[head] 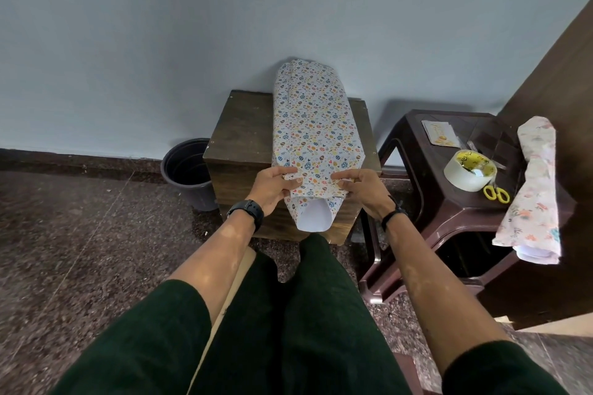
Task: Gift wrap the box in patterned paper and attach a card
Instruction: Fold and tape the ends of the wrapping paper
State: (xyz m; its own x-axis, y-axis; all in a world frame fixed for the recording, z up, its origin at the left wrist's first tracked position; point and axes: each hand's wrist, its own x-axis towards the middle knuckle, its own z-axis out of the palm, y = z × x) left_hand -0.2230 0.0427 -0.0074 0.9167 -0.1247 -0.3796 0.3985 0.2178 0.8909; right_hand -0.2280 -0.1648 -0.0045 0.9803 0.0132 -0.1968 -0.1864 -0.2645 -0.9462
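both hands — left hand (275,187), right hand (362,187) — pinch patterned paper (313,125)

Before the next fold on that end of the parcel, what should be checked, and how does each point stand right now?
1. Both hands hold the near end: left hand and right hand pinch the patterned paper: ok.
2. Parcel rests on the wooden box table: ok.
3. Near flap folded shut: not ok, it hangs open.
4. Tape roll within reach on the stool: ok.
5. Scissors there: ok.
6. Far end closed: cannot tell.
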